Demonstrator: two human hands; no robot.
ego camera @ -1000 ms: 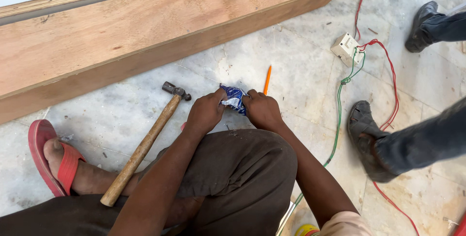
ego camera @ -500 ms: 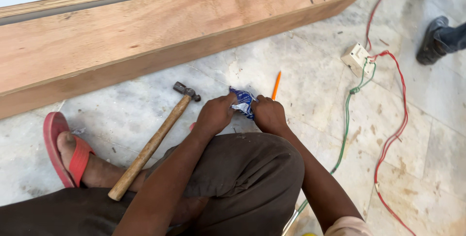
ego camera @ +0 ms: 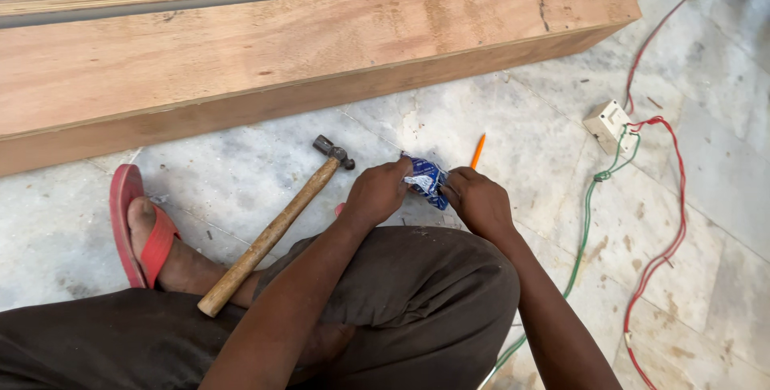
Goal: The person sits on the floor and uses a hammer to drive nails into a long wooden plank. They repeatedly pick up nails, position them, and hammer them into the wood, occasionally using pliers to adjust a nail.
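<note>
Head view: left hand (ego camera: 375,193) and right hand (ego camera: 479,200) fingers pinch a crumpled blue packet (ego camera: 425,179), its contents hidden.

Small blue-and-silver foil packet (ego camera: 425,180): crumpled, pinched at both ends between the fingers of both hands, held just above the marble floor.

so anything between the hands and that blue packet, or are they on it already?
Nothing visible stands between. The left hand and right hand both grip the crumpled blue packet directly, one at each side, above the marble floor. The hammer lies apart to the left, the orange pencil just beyond the packet.
</note>
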